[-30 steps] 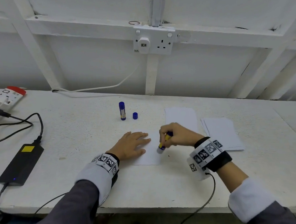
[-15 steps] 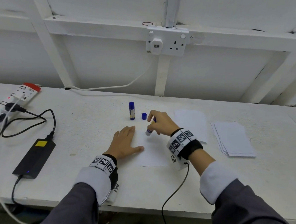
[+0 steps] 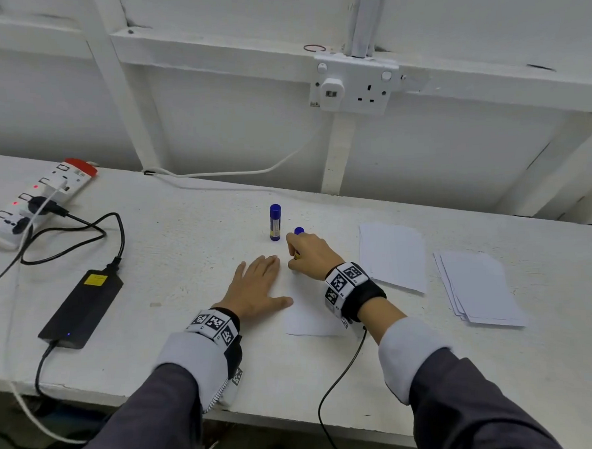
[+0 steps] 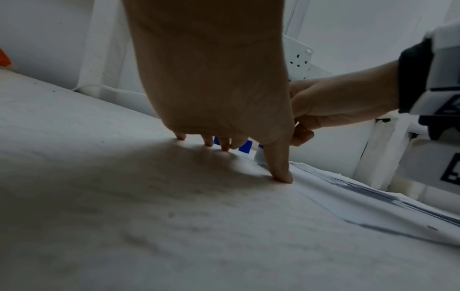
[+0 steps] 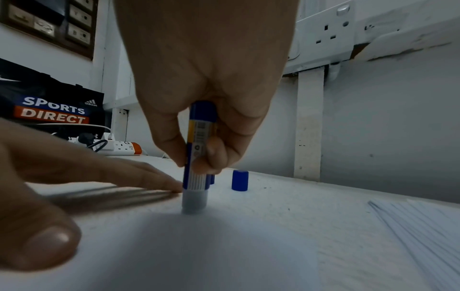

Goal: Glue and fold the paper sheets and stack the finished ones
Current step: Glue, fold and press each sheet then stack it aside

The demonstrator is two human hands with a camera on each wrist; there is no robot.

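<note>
Surface [image 3: 172,251]: a long white painted bench against a white panelled wall, carrying everything below.
Wall socket [image 3: 354,85]: a white double socket on the wall rail above the surface, with a white plug in its left outlet.
Power strip [image 3: 36,200]: white with a red end, lying at the far left of the surface, several plugs and cables in it.
Power adapter [image 3: 81,309]: a flat black brick with a yellow label, near the left front of the surface, joined to a black cable.
Stack of sheets [image 3: 479,288]: white paper sheets fanned slightly, at the right of the surface, well apart from the hands.
Single sheet [image 3: 392,255]: white paper lying between the stack and the right hand.
Working sheet [image 3: 310,321]: white paper flat on the surface under both hands; only its near end shows in the head view.
Left hand [image 3: 256,288]: flat, fingers straight and spread, pressing the left part of the working sheet; thumb stretched toward the right.
Right hand [image 3: 310,254]: fingers and thumb curled round the glue stick, just beside the left fingertips.
Glue stick [image 5: 198,157]: blue and yellow, uncapped, held upright with its pale tip down on the working sheet.
Second glue stick [image 3: 275,222]: blue, capped, standing upright beyond the hands.
Loose cap [image 5: 240,180]: small and blue, standing on the surface just beyond the right hand.
</note>
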